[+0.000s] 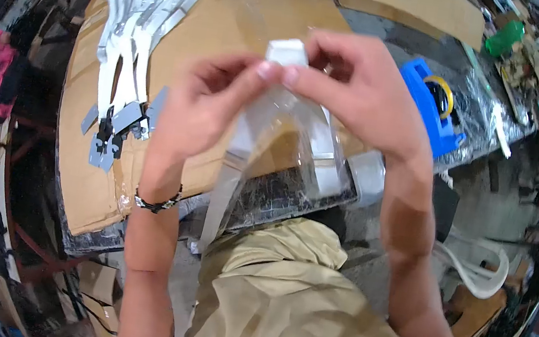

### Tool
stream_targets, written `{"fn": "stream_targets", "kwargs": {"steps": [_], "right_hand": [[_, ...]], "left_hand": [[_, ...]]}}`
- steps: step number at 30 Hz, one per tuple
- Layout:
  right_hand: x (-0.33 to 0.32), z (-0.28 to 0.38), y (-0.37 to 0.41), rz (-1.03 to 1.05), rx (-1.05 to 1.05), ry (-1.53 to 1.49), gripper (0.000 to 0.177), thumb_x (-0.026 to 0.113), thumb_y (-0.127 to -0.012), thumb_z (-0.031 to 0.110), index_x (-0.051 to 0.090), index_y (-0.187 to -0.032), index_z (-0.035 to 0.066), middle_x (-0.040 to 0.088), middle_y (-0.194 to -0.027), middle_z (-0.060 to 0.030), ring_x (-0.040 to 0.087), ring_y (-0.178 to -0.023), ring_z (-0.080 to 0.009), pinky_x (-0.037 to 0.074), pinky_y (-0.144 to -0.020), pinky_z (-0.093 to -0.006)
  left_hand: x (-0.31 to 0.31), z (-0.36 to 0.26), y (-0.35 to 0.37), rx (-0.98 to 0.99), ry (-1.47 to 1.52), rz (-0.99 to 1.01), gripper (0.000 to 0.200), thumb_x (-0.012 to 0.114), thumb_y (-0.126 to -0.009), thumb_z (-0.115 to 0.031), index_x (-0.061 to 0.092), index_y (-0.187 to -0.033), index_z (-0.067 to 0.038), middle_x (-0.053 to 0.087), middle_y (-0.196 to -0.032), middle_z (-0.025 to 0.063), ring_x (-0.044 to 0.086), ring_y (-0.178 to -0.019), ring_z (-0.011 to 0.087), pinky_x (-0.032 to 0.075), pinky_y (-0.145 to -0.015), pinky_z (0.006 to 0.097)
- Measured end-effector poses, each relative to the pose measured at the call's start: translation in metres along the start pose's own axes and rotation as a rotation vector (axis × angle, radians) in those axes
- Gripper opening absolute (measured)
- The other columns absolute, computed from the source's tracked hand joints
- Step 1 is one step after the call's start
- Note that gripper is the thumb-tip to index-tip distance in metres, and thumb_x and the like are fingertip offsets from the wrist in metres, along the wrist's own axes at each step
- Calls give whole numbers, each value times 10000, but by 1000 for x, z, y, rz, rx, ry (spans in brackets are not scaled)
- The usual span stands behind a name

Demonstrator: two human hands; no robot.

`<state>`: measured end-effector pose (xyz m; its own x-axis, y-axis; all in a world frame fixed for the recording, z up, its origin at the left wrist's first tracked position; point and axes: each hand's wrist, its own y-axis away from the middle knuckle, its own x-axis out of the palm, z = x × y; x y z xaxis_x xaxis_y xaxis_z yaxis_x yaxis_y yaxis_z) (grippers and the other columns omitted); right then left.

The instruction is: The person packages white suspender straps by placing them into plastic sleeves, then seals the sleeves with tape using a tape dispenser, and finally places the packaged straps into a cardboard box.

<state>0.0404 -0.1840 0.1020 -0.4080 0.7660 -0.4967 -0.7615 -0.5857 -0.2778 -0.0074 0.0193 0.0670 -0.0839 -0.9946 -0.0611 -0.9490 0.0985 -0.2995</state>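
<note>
Both hands pinching the top of a white strip

My left hand and right hand meet fingertip to fingertip on the strip's folded upper end, above the cardboard bench; its long axis hangs down toward my chest; neither hand is nearer; spare strips lie fanned far left.

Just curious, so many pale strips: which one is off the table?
The strip pinched between left hand and right hand; other strips lie fanned on cardboard.

both hands raised together, left hand and right hand fingertips pinched.
</note>
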Motion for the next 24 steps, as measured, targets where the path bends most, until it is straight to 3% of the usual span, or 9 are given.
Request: {"fn": "stream_targets", "kwargs": {"steps": [1, 4, 7, 8, 14, 17, 19, 20, 24], "right_hand": [[-6, 6, -5, 31, -12, 77, 244, 703, -921, 237, 668, -899, -3, 565, -714, 56, 498, -674, -13, 390, -598, -189], [-19, 22, -27, 123, -108, 236, 292, 689, -933, 281, 696, -995, -4, 652, -819, -2, 576, -767, -54, 445, -670, -228], [-20, 25, -37, 16, -228, 98, 396, 665, -807, 349, 652, -729, -40, 569, -585, -137, 543, -554, -192, 433, -551, -356], [-22, 26, -42, 6, -249, 147, 400, 664, -791, 353, 658, -745, -44, 580, -593, -138, 551, -550, -205, 436, -544, -366], [-24, 32, -46, 3, -311, 61, 354, 653, -844, 302, 679, -759, -40, 591, -583, -134, 556, -539, -201, 440, -532, -369], [-26, 37, -47, -58, -357, 183, 339, 677, -876, 323, 730, -863, -12, 673, -692, -109, 608, -620, -183, 471, -590, -335], [-38, 54, -40, 29, -315, -61, 220, 691, -881, 155, 658, -818, -53, 551, -606, -54, 465, -599, -97, 396, -555, -312], [-30, 56, -34, -66, -366, -21, 221, 676, -896, 140, 643, -801, -56, 537, -597, -49, 450, -595, -93, 385, -546, -312], [-33, 60, -40, -116, -433, 60, 250, 684, -900, 133, 605, -748, -49, 476, -569, 1, 398, -572, -63, 325, -506, -287]], "left_hand": [[-1, 0, -3, 33, 11, -39, 206, 672, -965, -155, 715, -1005, 42, 693, -860, 10, 593, -791, 51, 454, -696, 198], [-13, -10, -10, 162, -69, -142, 183, 689, -943, -113, 717, -1000, 58, 702, -865, 27, 606, -794, 63, 458, -713, 195], [-21, -21, -19, 246, -29, -144, 189, 684, -955, -134, 702, -957, 54, 650, -847, -16, 550, -778, 36, 416, -712, 171], [-22, -25, -21, 247, -61, -149, 188, 682, -957, -136, 700, -952, 52, 645, -847, -20, 545, -780, 33, 413, -713, 169], [-33, -39, -24, 219, -185, -171, 172, 672, -964, -130, 703, -957, 39, 639, -838, -32, 537, -767, 21, 393, -685, 159], [-27, -48, -27, 183, -181, -188, 170, 679, -958, -133, 711, -975, 33, 651, -838, -28, 542, -748, 19, 387, -657, 161], [-23, -55, -33, 189, -104, -179, 175, 690, -951, -139, 719, -987, 30, 663, -834, -24, 549, -732, 18, 389, -637, 165], [-31, -58, -35, 212, -193, -129, 196, 707, -938, -153, 728, -984, 36, 679, -822, -9, 563, -715, 21, 405, -622, 170], [-28, -83, -38, 276, -331, -87, 216, 721, -924, -159, 736, -965, 52, 679, -782, -6, 559, -688, 15, 392, -586, 178]]}}
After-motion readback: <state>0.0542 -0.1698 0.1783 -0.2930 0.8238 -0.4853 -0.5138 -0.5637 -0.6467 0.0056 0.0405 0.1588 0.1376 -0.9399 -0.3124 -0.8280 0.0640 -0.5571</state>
